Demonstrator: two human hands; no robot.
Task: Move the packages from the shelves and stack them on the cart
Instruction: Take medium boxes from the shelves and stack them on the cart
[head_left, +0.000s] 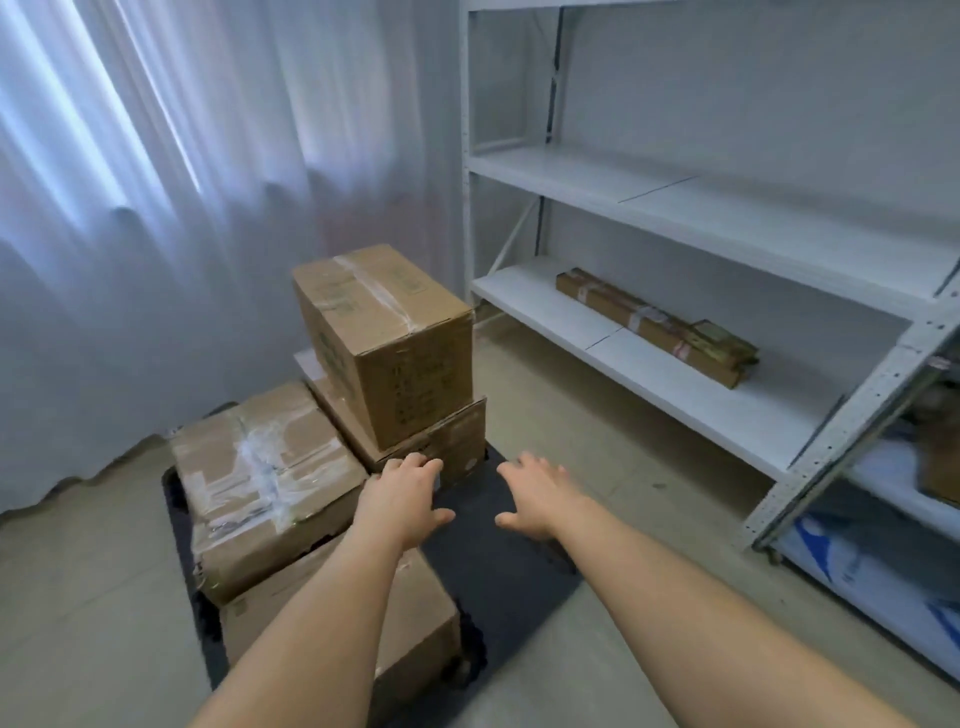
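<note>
A dark flat cart (498, 545) on the floor carries several cardboard boxes. A tall taped box (395, 338) stands on a flatter box (452, 447) at the cart's far side. A wide taped box (260, 478) lies on another box (415, 618) nearer me. My left hand (402, 499) reaches forward with spread fingers, its fingertips at the flatter box's near corner. My right hand (535, 493) hovers open over the bare part of the cart and holds nothing. A long flat package (654, 325) lies on the white shelf (691, 395) to the right.
The white metal shelving unit (841, 441) runs along the right wall, its upper shelves bare. A second rack at the far right holds partly hidden items, among them a blue and white sheet (852, 561). White curtains (182, 208) hang at the left. Grey floor surrounds the cart.
</note>
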